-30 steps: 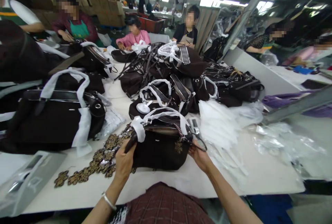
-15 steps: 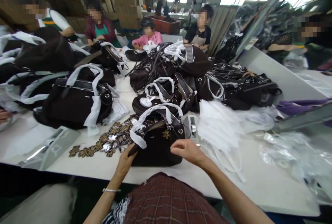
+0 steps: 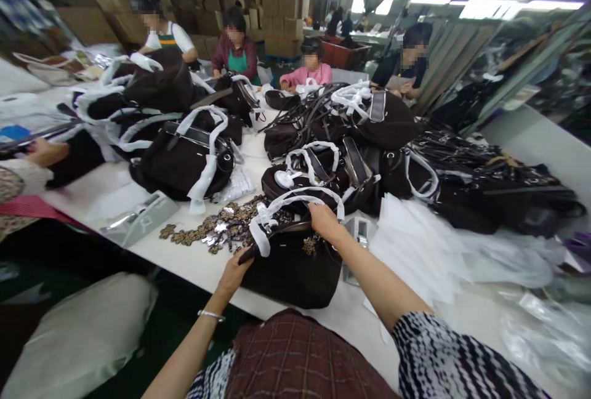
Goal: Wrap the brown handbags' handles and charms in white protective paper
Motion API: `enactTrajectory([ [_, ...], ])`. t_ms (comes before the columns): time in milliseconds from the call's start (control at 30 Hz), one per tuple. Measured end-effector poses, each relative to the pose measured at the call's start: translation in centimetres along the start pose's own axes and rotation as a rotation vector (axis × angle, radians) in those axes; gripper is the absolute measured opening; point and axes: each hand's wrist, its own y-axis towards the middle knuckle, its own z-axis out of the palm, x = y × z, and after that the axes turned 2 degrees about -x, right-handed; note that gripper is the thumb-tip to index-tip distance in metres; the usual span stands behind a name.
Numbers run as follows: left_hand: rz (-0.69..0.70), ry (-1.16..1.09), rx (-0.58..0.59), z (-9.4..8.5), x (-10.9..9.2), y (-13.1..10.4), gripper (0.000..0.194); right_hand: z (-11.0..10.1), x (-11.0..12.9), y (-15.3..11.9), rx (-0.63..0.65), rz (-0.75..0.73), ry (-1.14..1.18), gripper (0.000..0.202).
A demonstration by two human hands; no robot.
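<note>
A dark brown handbag (image 3: pixel 293 273) with white-wrapped handles stands at the near table edge, a bronze flower charm (image 3: pixel 310 244) hanging on its front. My left hand (image 3: pixel 235 273) is closed on the bag's left top corner. At the bag's upper right, my right hand (image 3: pixel 325 221) is closed at the rim by the handle base; its fingertips are partly hidden. Bronze flower chains (image 3: pixel 196 234) lie in a heap to the left of the bag.
More wrapped-handle bags (image 3: pixel 184 162) are piled left and behind. White sheets (image 3: pixel 410 251) and clear plastic (image 3: pixel 535 313) lie at right. At far left a person's hand (image 3: pixel 48 153) touches a dark bag. Several people sit across the table (image 3: pixel 277 310).
The view has turned left. My right hand has moved from in front of the bag up to its top rim. My left hand still grips the left corner.
</note>
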Motion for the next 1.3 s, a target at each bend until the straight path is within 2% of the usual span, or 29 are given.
enactTrajectory([
  [67, -0.052, -0.019, -0.023, -0.3, -0.2, 0.2, 0.057, -0.3, -0.6, -1.0, -0.035, -0.036, 0.063, 0.037],
  [167, -0.109, -0.057, -0.059, -0.5, 0.1, 0.8, 0.064, -0.3, -1.2, -4.1, -0.192, -0.161, 0.264, 0.037],
  [233, -0.124, -0.069, -0.049, -0.4, 0.3, 1.2, 0.065, 0.3, -1.5, -7.0, -0.221, -0.356, 0.329, 0.035],
  [300, -0.108, -0.032, -0.037, -0.2, 0.0, 1.2, 0.061, 1.5, -1.7, -9.7, -0.122, -0.592, 0.266, 0.035],
  [333, -0.077, 0.02, -0.066, -0.1, -0.5, 0.9, 0.059, 2.3, -1.8, -10.9, -0.066, -0.686, 0.223, 0.033],
  [400, 0.055, 0.176, -0.229, 0.3, -1.9, -0.2, 0.056, 4.0, -2.1, -12.6, -0.02, -0.776, 0.167, 0.027],
  [467, 0.272, 0.324, -0.422, 1.1, -4.0, -2.1, 0.055, 5.5, -2.3, -13.7, -0.067, -0.752, 0.191, 0.025],
  [500, 0.389, 0.371, -0.456, 1.6, -5.1, -3.1, 0.053, 6.1, -2.3, -14.0, -0.112, -0.72, 0.225, 0.027],
  [533, 0.499, 0.4, -0.411, 2.3, -6.2, -3.9, 0.048, 6.5, -2.4, -14.4, -0.16, -0.689, 0.263, 0.029],
  [600, 0.662, 0.431, -0.147, 4.3, -8.3, -4.9, 0.034, 7.1, -2.3, -15.0, -0.244, -0.645, 0.323, 0.032],
  [667, 0.713, 0.455, 0.12, 6.6, -9.9, -4.5, 0.028, 7.5, -2.1, -15.7, -0.292, -0.637, 0.349, 0.03],
  [733, 0.675, 0.479, 0.241, 9.0, -10.9, -2.9, 0.03, 7.8, -2.0, -16.4, -0.315, -0.653, 0.354, 0.029],
  [800, 0.562, 0.504, 0.273, 10.7, -11.4, -0.9, 0.027, 8.2, -1.9, -17.1, -0.344, -0.648, 0.348, 0.028],
  [867, 0.399, 0.519, 0.304, 11.8, -11.5, 0.4, 0.025, 8.5, -1.8, -17.7, -0.387, -0.583, 0.343, 0.028],
  [967, 0.211, 0.46, 0.397, 12.6, -10.8, 0.4, 0.03, 9.1, -1.8, -18.5, -0.451, -0.452, 0.393, 0.032],
  [1033, 0.155, 0.384, 0.383, 13.1, -9.9, -0.4, 0.028, 9.5, -1.8, -18.8, -0.468, -0.431, 0.451, 0.036],
  [1133, 0.138, 0.263, 0.195, 13.9, -8.6, -1.4, 0.031, 10.0, -1.8, -19.1, -0.462, -0.462, 0.501, 0.038],
  [1167, 0.138, 0.218, 0.176, 14.1, -8.3, -1.5, 0.032, 10.1, -1.9, -19.1, -0.46, -0.471, 0.509, 0.038],
  [1300, 0.046, 0.088, 0.373, 14.6, -8.1, -1.1, 0.027, 10.2, -2.0, -19.0, -0.451, -0.486, 0.533, 0.037],
])
